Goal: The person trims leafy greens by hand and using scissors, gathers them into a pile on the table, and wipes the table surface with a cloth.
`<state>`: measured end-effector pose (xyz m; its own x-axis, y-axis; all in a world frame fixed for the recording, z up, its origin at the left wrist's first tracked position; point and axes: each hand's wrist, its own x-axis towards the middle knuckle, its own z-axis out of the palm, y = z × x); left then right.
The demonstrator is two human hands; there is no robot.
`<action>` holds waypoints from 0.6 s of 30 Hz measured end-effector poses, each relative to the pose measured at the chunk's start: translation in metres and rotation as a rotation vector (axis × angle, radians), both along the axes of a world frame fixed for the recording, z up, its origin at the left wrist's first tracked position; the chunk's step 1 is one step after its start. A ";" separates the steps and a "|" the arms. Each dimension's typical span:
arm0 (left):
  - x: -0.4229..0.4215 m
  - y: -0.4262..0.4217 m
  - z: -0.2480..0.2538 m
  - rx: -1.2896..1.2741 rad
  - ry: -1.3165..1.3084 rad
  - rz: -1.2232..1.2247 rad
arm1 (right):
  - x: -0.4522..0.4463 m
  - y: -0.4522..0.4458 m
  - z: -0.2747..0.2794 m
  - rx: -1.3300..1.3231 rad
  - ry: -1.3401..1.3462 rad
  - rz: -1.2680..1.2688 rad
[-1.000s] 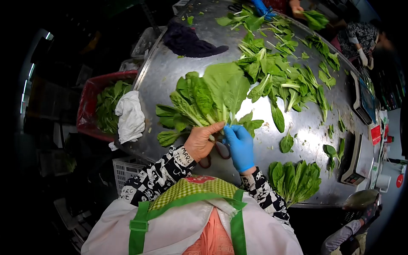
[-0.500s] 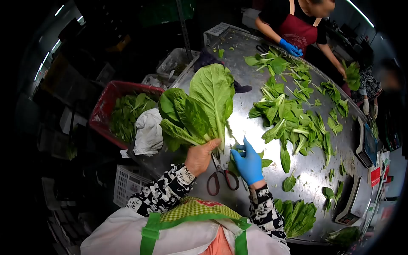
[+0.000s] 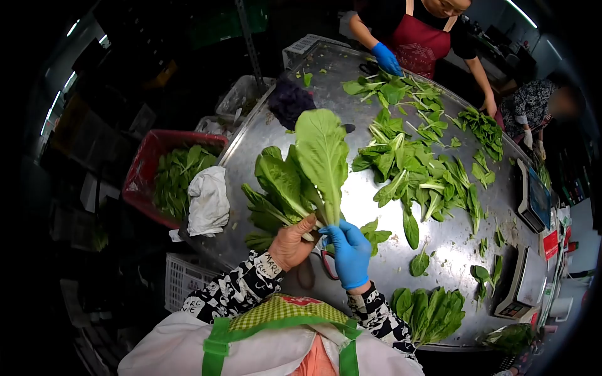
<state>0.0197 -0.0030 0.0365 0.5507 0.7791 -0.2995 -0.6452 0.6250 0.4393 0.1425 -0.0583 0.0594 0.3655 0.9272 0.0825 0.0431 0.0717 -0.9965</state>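
Observation:
My left hand (image 3: 293, 244), bare, is closed around the stems of a bunch of leafy greens (image 3: 279, 182) that fans out away from me. My right hand (image 3: 350, 254), in a blue glove, has its fingers closed at the base of one large pale-ribbed leaf (image 3: 322, 156) on the bunch's right side. Both hands meet at the stem ends, above the metal table. Below them lie scissors with dark and red handles (image 3: 329, 263), partly hidden by my right hand. Some loose leaves (image 3: 374, 237) lie just right of the glove.
A large pile of greens (image 3: 429, 175) spreads over the metal table (image 3: 389, 276). A neat bunch (image 3: 433, 313) lies near the front edge. Two scales (image 3: 523, 282) stand at right. On the left are a red crate (image 3: 141, 163) and white cloth (image 3: 208, 200). A co-worker (image 3: 420, 44) stands across.
My right hand has moved in from beside the bunch and closed on the large leaf's base. The co-worker's gloved hand has reached onto the greens, and their other hand has lowered its bunch to the table.

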 end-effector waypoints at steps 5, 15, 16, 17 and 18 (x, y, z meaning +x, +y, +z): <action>0.006 -0.001 -0.002 -0.116 -0.040 -0.016 | -0.001 -0.002 -0.003 -0.075 0.471 -0.028; 0.009 0.004 0.011 0.005 0.103 -0.105 | 0.002 -0.004 -0.015 -0.102 0.668 0.025; 0.009 0.005 0.012 0.002 0.103 -0.103 | 0.003 -0.005 -0.015 -0.106 0.669 0.026; 0.009 0.005 0.013 0.013 0.116 -0.106 | 0.003 -0.005 -0.014 -0.129 0.663 0.036; 0.009 0.006 0.013 0.024 0.130 -0.109 | 0.003 -0.005 -0.014 -0.154 0.658 0.046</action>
<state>0.0287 0.0027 0.0497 0.5903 0.7247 -0.3556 -0.5111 0.6765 0.5302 0.1457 -0.0634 0.0453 0.2548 0.9263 -0.2777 -0.5759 -0.0854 -0.8131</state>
